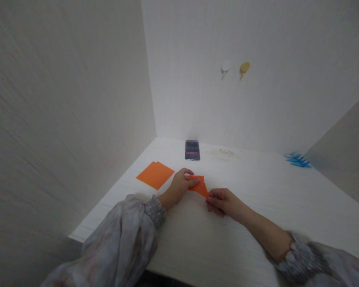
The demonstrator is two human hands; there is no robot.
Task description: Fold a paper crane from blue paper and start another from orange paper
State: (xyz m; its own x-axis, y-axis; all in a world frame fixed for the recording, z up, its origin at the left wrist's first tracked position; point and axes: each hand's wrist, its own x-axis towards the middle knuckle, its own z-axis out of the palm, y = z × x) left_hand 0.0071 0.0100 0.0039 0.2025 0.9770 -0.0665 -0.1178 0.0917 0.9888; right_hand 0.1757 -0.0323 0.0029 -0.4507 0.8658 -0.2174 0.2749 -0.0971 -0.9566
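Note:
A small folded piece of orange paper (200, 185) lies on the white table (257, 199) in front of me. My left hand (181, 185) pinches its upper left part, thumb pressed on top. My right hand (223, 201) pinches its lower right tip, fingers curled closed. Both hands rest on the tabletop with the paper stretched between them.
A stack of flat orange sheets (155, 174) lies to the left of my hands. A dark phone (192, 150) lies near the back wall. Blue folded paper pieces (297, 159) sit at the far right. Two hooks (235, 68) are on the wall. Walls close in left and behind.

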